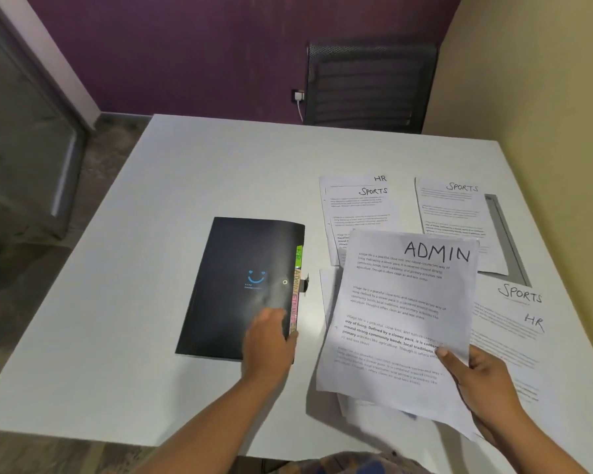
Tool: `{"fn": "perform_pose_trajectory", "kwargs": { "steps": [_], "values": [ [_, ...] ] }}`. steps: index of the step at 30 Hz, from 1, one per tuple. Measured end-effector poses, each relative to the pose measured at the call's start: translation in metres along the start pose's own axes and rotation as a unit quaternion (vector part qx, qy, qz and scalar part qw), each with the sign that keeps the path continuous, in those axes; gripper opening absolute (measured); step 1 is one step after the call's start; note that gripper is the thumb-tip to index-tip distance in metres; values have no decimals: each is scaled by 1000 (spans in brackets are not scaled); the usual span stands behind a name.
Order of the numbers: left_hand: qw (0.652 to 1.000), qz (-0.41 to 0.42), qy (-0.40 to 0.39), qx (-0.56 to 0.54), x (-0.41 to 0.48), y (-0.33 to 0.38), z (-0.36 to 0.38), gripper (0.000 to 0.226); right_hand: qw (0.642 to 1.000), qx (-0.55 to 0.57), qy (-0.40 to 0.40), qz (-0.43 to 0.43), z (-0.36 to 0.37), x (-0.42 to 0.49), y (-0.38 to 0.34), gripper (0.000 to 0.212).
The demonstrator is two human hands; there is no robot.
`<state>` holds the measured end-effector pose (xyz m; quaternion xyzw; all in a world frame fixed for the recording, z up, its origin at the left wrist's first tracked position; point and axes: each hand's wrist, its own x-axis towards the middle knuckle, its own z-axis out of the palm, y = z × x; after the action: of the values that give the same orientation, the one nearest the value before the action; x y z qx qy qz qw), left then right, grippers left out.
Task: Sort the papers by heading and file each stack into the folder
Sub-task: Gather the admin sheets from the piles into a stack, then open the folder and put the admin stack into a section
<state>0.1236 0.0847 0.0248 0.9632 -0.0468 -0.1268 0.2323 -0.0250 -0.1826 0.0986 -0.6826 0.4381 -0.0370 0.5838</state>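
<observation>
A black folder (233,285) with a blue smiley logo lies shut on the white table, coloured index tabs (297,289) sticking out of its right edge. My left hand (267,343) rests on the folder's lower right corner, fingers curled at the tabbed edge. My right hand (476,381) holds a stack of sheets headed ADMIN (401,313) above the table, thumb on top. Behind it lie papers headed SPORTS and HR (356,206), another SPORTS sheet (456,213), and at the right more sheets marked SPORTS and HR (514,316).
The white table (151,234) stands against a yellow wall on the right. A black mesh chair (370,83) is pushed in at the far edge. A grey strip (504,234) lies under the right SPORTS sheet. A charger hangs from the purple wall's socket (298,95).
</observation>
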Motion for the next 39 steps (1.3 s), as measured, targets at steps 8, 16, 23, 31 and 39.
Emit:
{"fn": "perform_pose_trajectory", "kwargs": {
  "steps": [8,16,23,31,39],
  "values": [
    [980,-106,-65,156,10,-13,11,108,1000,-3,-2,9,-6,10,-5,10],
    [971,18,-117,206,11,1,-19,81,999,31,-27,0,-3,9,-21,18],
    [958,33,-75,273,10,5,-63,58,996,63,-56,-13,6,11,-29,84],
    [974,67,10,217,3,-2,-89,68,997,61,-43,-16,24,10,-51,16],
    [987,105,40,119,3,-8,-91,68,997,49,-51,-33,42,12,-70,15]
  ]
}}
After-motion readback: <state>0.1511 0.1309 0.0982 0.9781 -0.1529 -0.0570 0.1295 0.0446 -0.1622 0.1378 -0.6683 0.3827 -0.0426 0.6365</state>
